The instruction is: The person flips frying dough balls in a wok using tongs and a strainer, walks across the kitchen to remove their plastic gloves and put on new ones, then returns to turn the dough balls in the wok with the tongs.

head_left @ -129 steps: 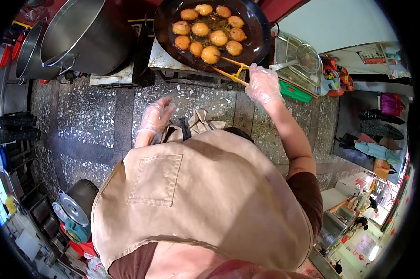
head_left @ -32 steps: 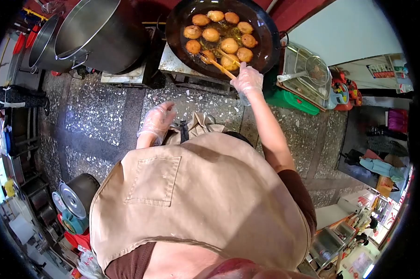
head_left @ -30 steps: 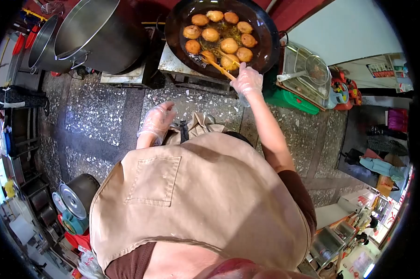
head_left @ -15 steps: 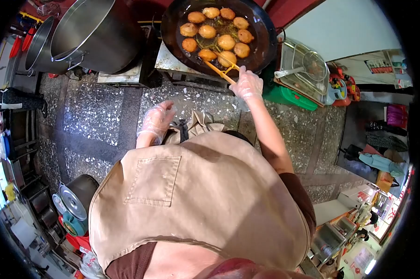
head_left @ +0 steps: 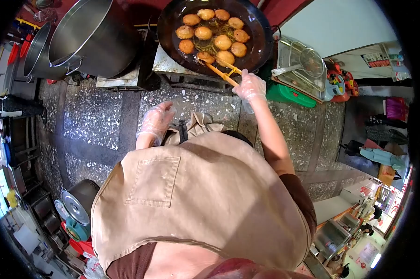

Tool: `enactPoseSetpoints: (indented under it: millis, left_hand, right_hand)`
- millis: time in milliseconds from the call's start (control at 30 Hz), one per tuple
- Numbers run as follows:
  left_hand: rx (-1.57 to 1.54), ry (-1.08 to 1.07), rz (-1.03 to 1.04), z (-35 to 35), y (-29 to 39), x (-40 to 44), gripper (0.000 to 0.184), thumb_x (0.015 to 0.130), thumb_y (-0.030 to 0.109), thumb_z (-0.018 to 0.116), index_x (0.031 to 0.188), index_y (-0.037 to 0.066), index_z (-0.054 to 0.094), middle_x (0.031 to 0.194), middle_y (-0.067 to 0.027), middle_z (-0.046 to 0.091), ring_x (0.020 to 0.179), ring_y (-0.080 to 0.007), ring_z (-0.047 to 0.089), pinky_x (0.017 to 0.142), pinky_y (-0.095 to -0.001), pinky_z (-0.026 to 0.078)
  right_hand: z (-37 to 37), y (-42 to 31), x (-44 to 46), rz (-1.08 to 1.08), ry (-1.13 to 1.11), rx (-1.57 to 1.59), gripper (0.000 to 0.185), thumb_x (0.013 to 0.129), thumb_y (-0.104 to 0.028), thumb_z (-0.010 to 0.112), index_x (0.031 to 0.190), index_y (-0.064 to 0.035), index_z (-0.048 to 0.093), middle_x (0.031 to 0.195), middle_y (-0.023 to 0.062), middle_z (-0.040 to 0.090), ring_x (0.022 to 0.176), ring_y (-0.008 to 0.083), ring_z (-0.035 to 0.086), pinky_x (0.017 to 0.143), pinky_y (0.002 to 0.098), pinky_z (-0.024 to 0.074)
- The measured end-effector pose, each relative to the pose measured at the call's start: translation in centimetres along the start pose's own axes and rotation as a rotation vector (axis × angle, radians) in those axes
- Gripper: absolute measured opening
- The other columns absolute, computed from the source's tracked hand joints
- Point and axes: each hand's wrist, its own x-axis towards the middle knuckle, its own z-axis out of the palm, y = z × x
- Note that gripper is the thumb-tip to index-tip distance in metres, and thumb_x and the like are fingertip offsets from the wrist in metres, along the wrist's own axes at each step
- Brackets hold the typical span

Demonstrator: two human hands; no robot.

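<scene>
Right grip (head_left: 251, 86) clenched on wooden tongs (head_left: 221, 74), angled into the wok (head_left: 261, 35) from 5 o'clock. Golden fried balls (head_left: 223, 42) sit inside; tong tips at the 6 o'clock pair, contact unclear. Left grip (head_left: 156, 118) released, seemingly empty, wok's 7 o'clock. Step reads as tending the fry; next move calls for light, even pinch.
</scene>
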Motion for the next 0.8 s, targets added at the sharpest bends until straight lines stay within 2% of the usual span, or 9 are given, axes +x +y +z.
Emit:
enactPoseSetpoints:
  millis: [100, 167, 200, 367, 800]
  left_hand:
    - [-0.009, 0.007, 0.017, 0.4, -0.4, 0.0, 0.034, 0.087, 0.022, 0.057, 0.113, 0.0, 0.059, 0.104, -0.0208, 0.065, 0.098, -0.0328, 0.063, 0.083, -0.0369, 0.049]
    - [-0.016, 0.008, 0.016, 0.5, -0.4, 0.1, 0.035, 0.086, 0.022, 0.057, 0.113, 0.0, 0.059, 0.102, -0.0216, 0.064, 0.096, -0.0343, 0.063, 0.082, -0.0378, 0.049]
    - [-0.023, 0.012, 0.013, 0.5, -0.4, 0.1, 0.035, 0.085, 0.022, 0.057, 0.112, 0.0, 0.059, 0.101, -0.0223, 0.064, 0.094, -0.0357, 0.062, 0.081, -0.0387, 0.049]
    - [0.006, -0.006, 0.011, 0.0, 0.0, 0.0, 0.034, 0.087, 0.021, 0.057, 0.113, 0.0, 0.058, 0.104, -0.0209, 0.065, 0.097, -0.0333, 0.063, 0.083, -0.0375, 0.049]
    - [0.005, -0.004, 0.013, 0.0, -0.2, -0.1, 0.033, 0.087, 0.019, 0.058, 0.114, 0.0, 0.058, 0.104, -0.0212, 0.064, 0.097, -0.033, 0.063, 0.082, -0.0374, 0.05]
  right_hand:
    - [1.0, 0.0, 0.3, 0.003, 0.078, -0.032, 0.054, 0.069, -0.032, 0.075, 0.109, -0.0046, 0.051, 0.099, 0.0142, 0.063, 0.098, 0.0292, 0.062, 0.081, 0.0399, 0.0484]
    - [1.8, -0.4, 0.9, -0.029, 0.123, -0.052, 0.049, 0.072, -0.024, 0.068, 0.113, -0.0027, 0.053, 0.098, 0.0132, 0.064, 0.093, 0.0295, 0.063, 0.079, 0.0398, 0.0476]
    - [2.2, -0.5, 1.1, -0.029, 0.125, -0.052, 0.049, 0.072, -0.024, 0.068, 0.113, -0.0027, 0.053, 0.098, 0.0132, 0.064, 0.093, 0.0295, 0.063, 0.079, 0.0398, 0.0476]
    - [2.6, -1.1, 1.5, -0.033, 0.157, -0.054, 0.06, 0.07, -0.024, 0.068, 0.121, 0.0011, 0.049, 0.099, 0.014, 0.064, 0.092, 0.0294, 0.063, 0.079, 0.0407, 0.0473]
    - [1.3, -0.7, 0.2, -0.018, 0.157, -0.034, 0.057, 0.066, -0.026, 0.073, 0.112, -0.0022, 0.049, 0.097, 0.0139, 0.063, 0.09, 0.0296, 0.063, 0.077, 0.0408, 0.0477]
